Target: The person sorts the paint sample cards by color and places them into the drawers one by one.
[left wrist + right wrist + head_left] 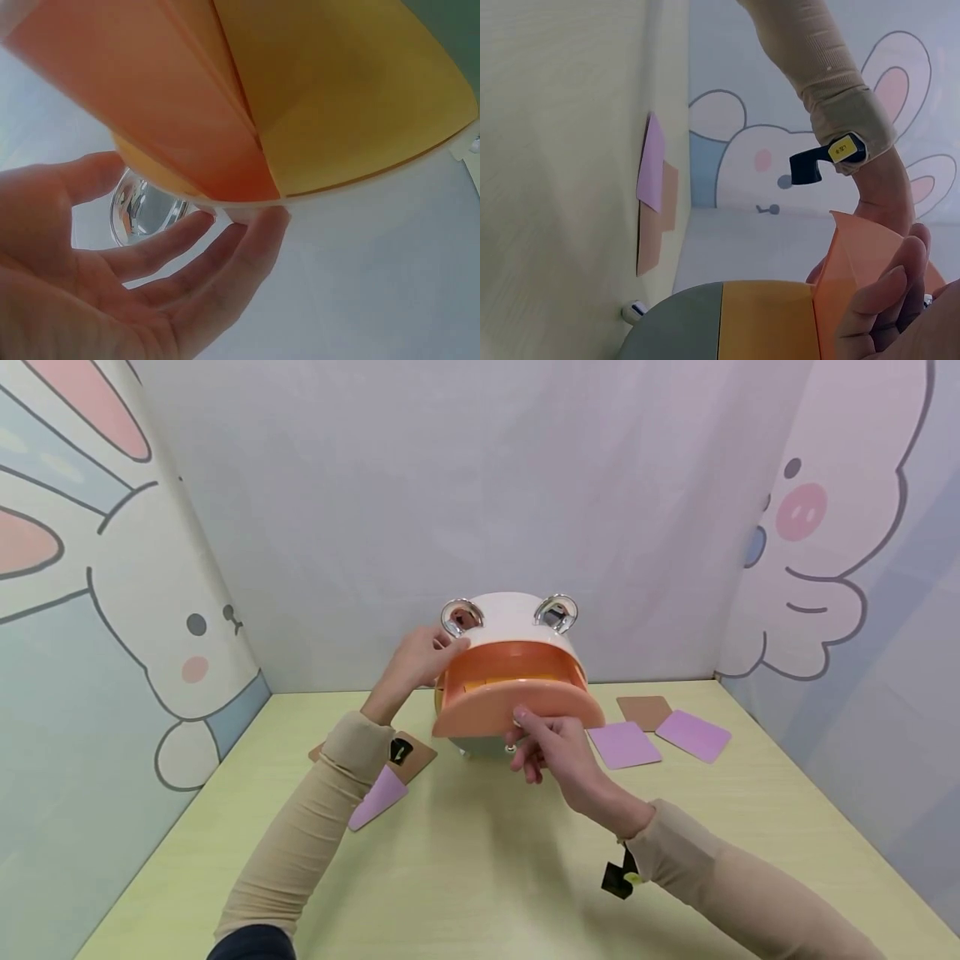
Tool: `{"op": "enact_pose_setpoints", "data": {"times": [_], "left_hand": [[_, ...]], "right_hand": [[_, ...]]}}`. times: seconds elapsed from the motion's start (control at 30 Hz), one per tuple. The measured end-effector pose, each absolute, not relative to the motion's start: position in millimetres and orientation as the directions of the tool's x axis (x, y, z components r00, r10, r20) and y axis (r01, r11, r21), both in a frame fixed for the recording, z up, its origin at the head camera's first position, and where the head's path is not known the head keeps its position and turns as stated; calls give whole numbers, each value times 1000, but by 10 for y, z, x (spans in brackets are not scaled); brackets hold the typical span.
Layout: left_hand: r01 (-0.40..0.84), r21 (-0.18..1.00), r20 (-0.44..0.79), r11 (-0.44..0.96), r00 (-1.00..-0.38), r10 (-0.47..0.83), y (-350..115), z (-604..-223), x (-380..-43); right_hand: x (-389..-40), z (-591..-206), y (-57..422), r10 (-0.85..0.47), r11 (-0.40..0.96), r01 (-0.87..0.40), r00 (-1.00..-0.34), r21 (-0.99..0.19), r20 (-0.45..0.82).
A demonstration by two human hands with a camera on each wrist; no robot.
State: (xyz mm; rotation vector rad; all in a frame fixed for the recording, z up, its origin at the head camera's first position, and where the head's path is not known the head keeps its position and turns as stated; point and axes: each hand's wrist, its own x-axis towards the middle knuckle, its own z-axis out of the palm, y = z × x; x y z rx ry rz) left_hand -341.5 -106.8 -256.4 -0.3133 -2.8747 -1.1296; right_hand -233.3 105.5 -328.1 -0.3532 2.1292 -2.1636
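A frog-like drawer box (508, 612) with a white top and two shiny ring-shaped eyes stands at the back of the table. Its top orange drawer (480, 714) is pulled out, and its curved front sticks forward. My left hand (418, 658) holds the white top beside the left eye, its fingertips on the shell's edge in the left wrist view. At the drawer's front, my right hand (566, 756) pinches near the middle with thumb and fingers, hiding the pull itself. Below, a yellow section (769, 319) and a grey-green section (682, 322) show in the right wrist view.
Two purple cards (625, 745) and a brown card (643, 712) lie right of the box. Left of it, a purple card (378, 797) and brown cards (416, 760) are partly covered by my left sleeve. Walls with cartoon animals enclose the table's sides.
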Motion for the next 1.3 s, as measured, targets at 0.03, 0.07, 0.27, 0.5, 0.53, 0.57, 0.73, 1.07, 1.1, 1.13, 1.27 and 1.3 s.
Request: {"op": "enact_pose_setpoints", "data": {"times": [0.03,0.07,0.27,0.5,0.53,0.57,0.73,1.07,1.1,1.13,1.27,1.3], "left_hand": [[199,670,106,715,-979,173,-1069,-2564,-3418],[197,673,102,713,-979,174,-1071,-2564,-3418],[188,677,85,711,-980,178,-1078,-2564,-3425],[193,651,96,734,-980,173,-1072,-2561,-3420],[194,651,97,734,-980,173,-1069,-2561,-3417],[195,651,98,733,-980,174,-1067,-2561,-3415],[194,655,96,730,-980,174,-1062,-2562,-3405],[207,657,111,725,-978,179,-1059,-2548,-3371],[209,658,113,723,-977,180,-1059,-2548,-3367],[210,659,114,722,-977,180,-1059,-2548,-3365],[213,658,118,722,-977,180,-1061,-2549,-3362],[214,657,119,723,-976,181,-1062,-2549,-3363]], "right_hand": [[-2348,-3278,1054,-217,-26,-100,-971,-995,103],[-2364,-3274,1052,-212,-25,-99,-972,-995,102],[-2464,-3248,1041,-192,-16,-98,-976,-995,99],[-2592,-3242,1032,-174,-18,-97,-980,-995,99],[-2611,-3244,1030,-171,-18,-97,-980,-995,99],[-2630,-3246,1028,-169,-17,-98,-981,-995,99],[-2711,-3250,1020,-164,-13,-102,-981,-995,103],[-2840,-3234,997,-137,-5,-127,-982,-992,127],[-2852,-3235,996,-138,-5,-131,-982,-991,131],[-2864,-3235,995,-137,-6,-134,-982,-991,133],[-2914,-3239,989,-132,-18,-133,-982,-991,135],[-2926,-3240,987,-130,-22,-132,-982,-991,134]]}}
